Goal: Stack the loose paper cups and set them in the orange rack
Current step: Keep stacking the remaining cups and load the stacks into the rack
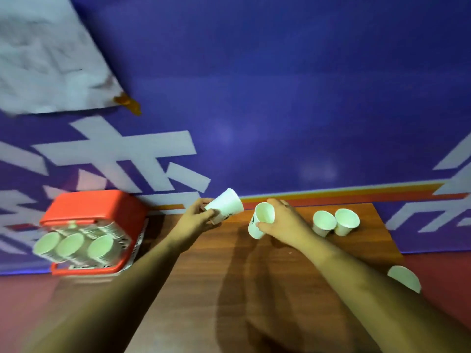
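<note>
Firmly, left hand (201, 216) curled around a tilted cup (224, 206), right hand (285, 221) curled around a second cup (263, 216).

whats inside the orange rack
Three stacks of white paper cups lie in the orange plastic rack, open mouths toward the camera. Blurred rims show behind them; the rack's floor is covered.

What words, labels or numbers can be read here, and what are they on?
Nothing is sharp enough to quote.
Blue banner: large white characters, cut off and blurred.
Left cup, held by the left hand: small dark mark, blurred.
Right cup, held by the right hand: dark mark, too small.
Orange rack: dark print at its lower edge, blurred.
</note>
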